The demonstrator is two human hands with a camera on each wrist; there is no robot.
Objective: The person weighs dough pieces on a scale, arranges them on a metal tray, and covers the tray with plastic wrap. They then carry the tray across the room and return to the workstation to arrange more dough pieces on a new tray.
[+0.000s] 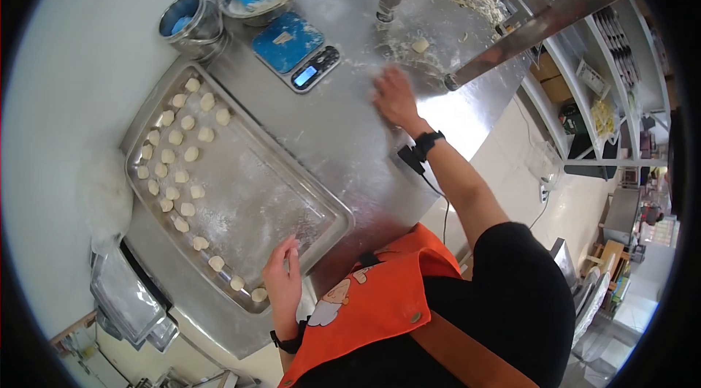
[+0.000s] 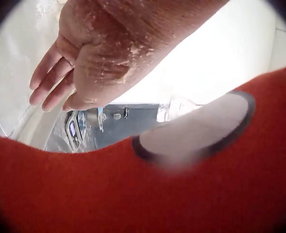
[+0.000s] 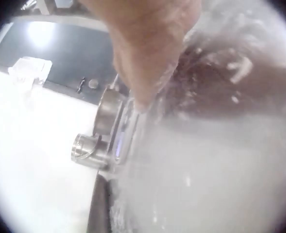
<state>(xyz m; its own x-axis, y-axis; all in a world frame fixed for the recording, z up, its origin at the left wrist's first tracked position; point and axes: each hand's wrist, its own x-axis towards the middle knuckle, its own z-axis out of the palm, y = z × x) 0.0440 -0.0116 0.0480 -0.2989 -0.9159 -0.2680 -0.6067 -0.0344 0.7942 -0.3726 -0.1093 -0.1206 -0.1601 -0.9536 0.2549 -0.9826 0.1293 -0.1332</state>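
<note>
My left hand (image 1: 283, 282) is held over the near edge of the metal tray (image 1: 310, 187), with extended fingers and nothing in its grip. Flour or dough residue marks its palm in the left wrist view, where the hand (image 2: 101, 53) is above orange cloth. Several pale dough pieces (image 1: 188, 123) lie along the tray's left side. My right hand (image 1: 396, 98) is low over the floured metal table, palm down and blurred; whatever is beneath it is hidden. One dough piece (image 1: 420, 44) lies just beyond its fingers. In the right wrist view the hand (image 3: 147, 48) hides its own fingers.
A blue-topped scale (image 1: 288, 42) stands beyond the tray, near a metal bowl (image 1: 255, 17) with something blue inside and a metal container (image 1: 208, 41). Metal legs (image 1: 511, 44) stand on the table's right part, beside scattered shreds (image 1: 478, 1). Shelves are at the right.
</note>
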